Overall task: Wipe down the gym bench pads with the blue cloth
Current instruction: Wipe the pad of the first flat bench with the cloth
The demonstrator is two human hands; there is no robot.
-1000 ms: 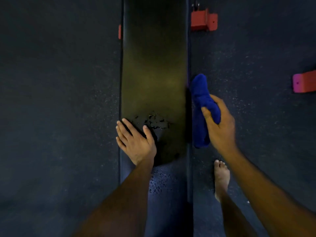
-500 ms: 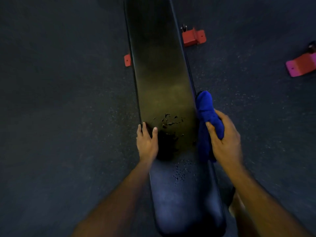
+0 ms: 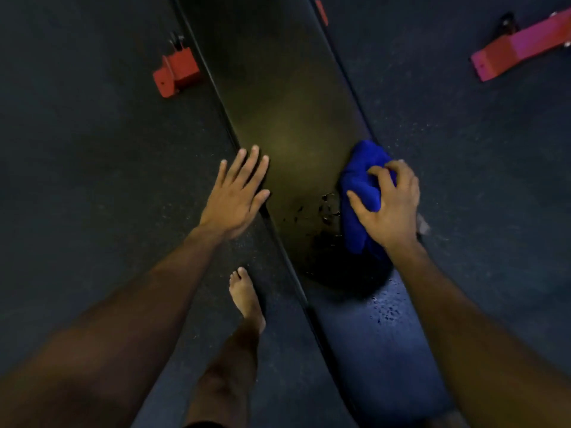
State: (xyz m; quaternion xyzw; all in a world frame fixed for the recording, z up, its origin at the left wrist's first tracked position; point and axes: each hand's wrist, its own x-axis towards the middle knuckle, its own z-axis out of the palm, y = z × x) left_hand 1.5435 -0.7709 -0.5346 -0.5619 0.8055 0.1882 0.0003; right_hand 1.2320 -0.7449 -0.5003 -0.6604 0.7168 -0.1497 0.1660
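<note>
A bare foot (image 3: 245, 299) stood on the dark floor (image 3: 92, 149), on the left side of the bench. A second ago a foot showed on the right side, so the person had stepped or turned, and the pad (image 3: 278, 103) now ran slanted across the view.

The near end of the pad looked bluish and had small drops (image 3: 384, 310) on it. A little farther up there was a dark wet patch with more drops (image 3: 327, 208).

The right hand (image 3: 391, 205) held the cloth (image 3: 360, 186). Its fingers (image 3: 378, 171) were curled and clamped on the blue cloth. A second ago the cloth hung beside the right edge of the pad. Now it was bunched up and lay on the right edge of the surface, touching the wet patch. It looked like the wiping was just starting there.

The left hand (image 3: 236, 196) had been resting on the pad near the drops. Now it was out at the left edge, with its fingers straight and a little apart, holding nothing. I cannot tell if it touched the pad or hung just over the edge.

Most of the pad farther up looked dry and dull. It probably still needed a wipe, so the job seemed to have a good way to go.

Far off, a red foot (image 3: 176, 72) of the frame sat left of the bench, and a pink-red bar (image 3: 519, 50) lay on the right.
</note>
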